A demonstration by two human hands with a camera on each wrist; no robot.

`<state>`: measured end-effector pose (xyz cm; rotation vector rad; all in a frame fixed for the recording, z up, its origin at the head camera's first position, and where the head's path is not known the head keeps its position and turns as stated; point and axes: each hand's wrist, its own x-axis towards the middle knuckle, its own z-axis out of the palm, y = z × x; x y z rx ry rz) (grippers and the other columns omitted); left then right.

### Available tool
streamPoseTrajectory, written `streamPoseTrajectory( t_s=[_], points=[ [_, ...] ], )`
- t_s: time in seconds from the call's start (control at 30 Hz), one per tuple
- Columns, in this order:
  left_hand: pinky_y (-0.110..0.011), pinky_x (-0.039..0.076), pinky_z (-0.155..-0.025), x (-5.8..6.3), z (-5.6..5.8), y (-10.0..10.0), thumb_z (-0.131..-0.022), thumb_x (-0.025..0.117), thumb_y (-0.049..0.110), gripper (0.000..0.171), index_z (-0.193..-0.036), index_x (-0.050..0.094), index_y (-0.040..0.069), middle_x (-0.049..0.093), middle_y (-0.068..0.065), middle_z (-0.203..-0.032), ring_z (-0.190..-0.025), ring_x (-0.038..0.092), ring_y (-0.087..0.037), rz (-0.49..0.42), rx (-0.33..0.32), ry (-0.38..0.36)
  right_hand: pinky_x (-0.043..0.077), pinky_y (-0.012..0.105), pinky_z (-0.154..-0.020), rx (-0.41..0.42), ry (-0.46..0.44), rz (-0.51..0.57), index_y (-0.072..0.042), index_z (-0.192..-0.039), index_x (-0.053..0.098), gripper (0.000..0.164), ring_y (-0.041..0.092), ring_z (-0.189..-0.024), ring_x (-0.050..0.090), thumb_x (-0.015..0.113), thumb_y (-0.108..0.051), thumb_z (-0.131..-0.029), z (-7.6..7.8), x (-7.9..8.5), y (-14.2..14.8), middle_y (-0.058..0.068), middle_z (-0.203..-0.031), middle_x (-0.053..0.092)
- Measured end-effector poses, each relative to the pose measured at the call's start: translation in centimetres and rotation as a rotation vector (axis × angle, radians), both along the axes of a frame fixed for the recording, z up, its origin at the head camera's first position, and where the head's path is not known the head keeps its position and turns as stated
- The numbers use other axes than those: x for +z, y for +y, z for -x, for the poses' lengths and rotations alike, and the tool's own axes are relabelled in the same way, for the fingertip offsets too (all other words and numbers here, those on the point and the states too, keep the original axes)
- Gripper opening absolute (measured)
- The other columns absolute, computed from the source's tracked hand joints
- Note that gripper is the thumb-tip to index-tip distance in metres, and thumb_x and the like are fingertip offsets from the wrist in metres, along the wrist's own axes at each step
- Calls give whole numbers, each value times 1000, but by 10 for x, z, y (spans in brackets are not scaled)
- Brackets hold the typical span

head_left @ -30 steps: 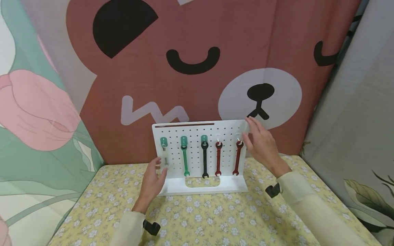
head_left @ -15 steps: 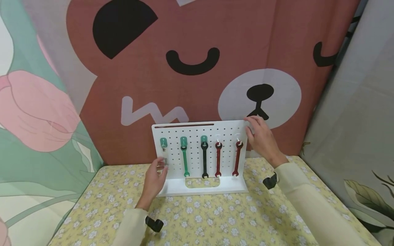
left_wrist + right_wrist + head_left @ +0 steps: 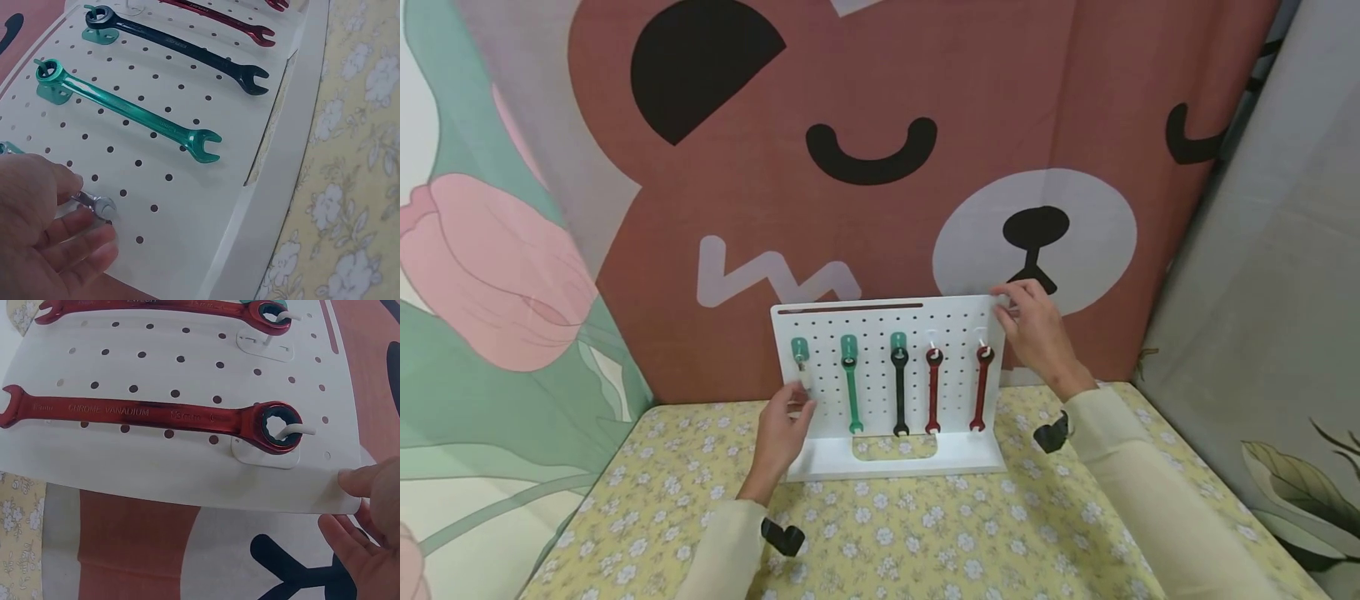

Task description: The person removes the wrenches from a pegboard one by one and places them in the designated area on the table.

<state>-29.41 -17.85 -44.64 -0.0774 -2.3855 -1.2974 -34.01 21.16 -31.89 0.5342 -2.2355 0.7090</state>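
Soft, even light fills your head view, with a faint shadow on the surface (image 3: 887,533) beside your right sleeve (image 3: 1157,492). Your wrist views look hazier and slightly soft; highlights streak the green wrench (image 3: 125,107) and gloss the red wrench (image 3: 156,414), while lens distortion bows the edges of the white pegboard (image 3: 187,478).

Spreads across the lower third of the head view as a table (image 3: 880,550), covered in yellow cloth (image 3: 647,492) printed with white flowers. Narrows toward a far edge below the frame's middle. Bears at the centre a white pegboard stand (image 3: 878,410), set flat on the cloth and open at a low cut-out onto the flowers. Fills the right of the left wrist view; shows at lower left in the right wrist view.
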Motion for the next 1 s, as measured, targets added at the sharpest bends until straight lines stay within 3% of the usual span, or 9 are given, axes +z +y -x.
streamPoseTrajectory(
  t_s=[0.2,0.43,0.67,0.9,1.0],
  points=[
    [-44,57,-91,-1,0,-1,-102,64,8,24,-125,61,2,65,-15,-117,-110,66,-31,-46,-8,-11,58,50,-85,7,-6,28,-2,-119,70,22,32,-96,63,72,-2,-97,1,1,-2,17,-114,57],
    [-36,61,-78,0,-4,-1,-103,63,3,19,-121,64,0,65,-16,-111,-98,69,-33,-228,-66,-41,58,48,-85,20,12,28,-4,-116,72,21,30,-97,63,73,0,-95,5,1,-2,13,-113,60],
    [-34,60,-76,0,-8,-3,-103,62,4,24,-127,62,1,63,-16,-110,-98,68,-34,-273,-137,-41,59,47,-85,22,11,17,-5,-114,72,21,30,-96,63,74,0,-94,8,0,2,14,-112,60],
    [-38,61,-77,6,-15,-3,-104,57,-3,33,-137,56,-5,61,-24,-109,-102,65,-47,-325,-192,-41,59,46,-84,24,7,11,-5,-112,73,21,30,-96,63,76,0,-92,9,0,5,13,-111,61],
    [-36,61,-77,8,-18,-3,-104,56,-4,33,-137,56,-6,62,-25,-109,-101,65,-46,-333,-196,-48,59,47,-83,21,-1,14,-6,-112,73,21,30,-96,63,76,0,-93,9,0,6,13,-110,61]
  ],
)
